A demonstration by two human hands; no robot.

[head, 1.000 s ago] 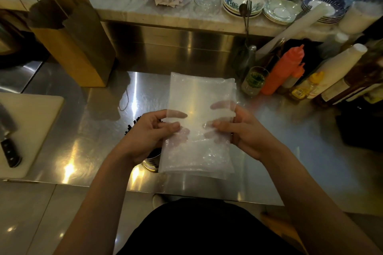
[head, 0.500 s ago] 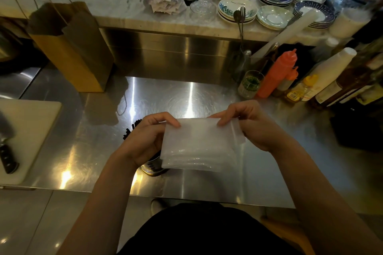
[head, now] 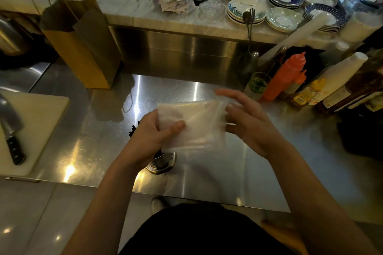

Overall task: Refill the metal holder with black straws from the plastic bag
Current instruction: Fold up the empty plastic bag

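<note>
A clear plastic bag point(head: 196, 125), folded into a small flat packet, hangs over the steel counter between my hands. My left hand point(head: 153, 136) grips its left side, thumb pressed on top. My right hand point(head: 246, 118) holds the right edge with fingers partly spread. Below my left hand stands the round metal holder point(head: 162, 163); only its base and lower wall show. Tips of black straws point(head: 133, 129) stick out past my left wrist. No straws are visible inside the bag.
A brown paper bag point(head: 83, 47) stands at the back left. A white cutting board point(head: 35, 126) with a knife point(head: 11, 130) lies at the left. Sauce bottles point(head: 286, 76) crowd the right side. Stacked plates point(head: 284, 18) sit on the marble ledge behind.
The bag was spread out tall a second ago; it has been folded down into a compact packet. My right hand has shifted to the packet's right edge.
</note>
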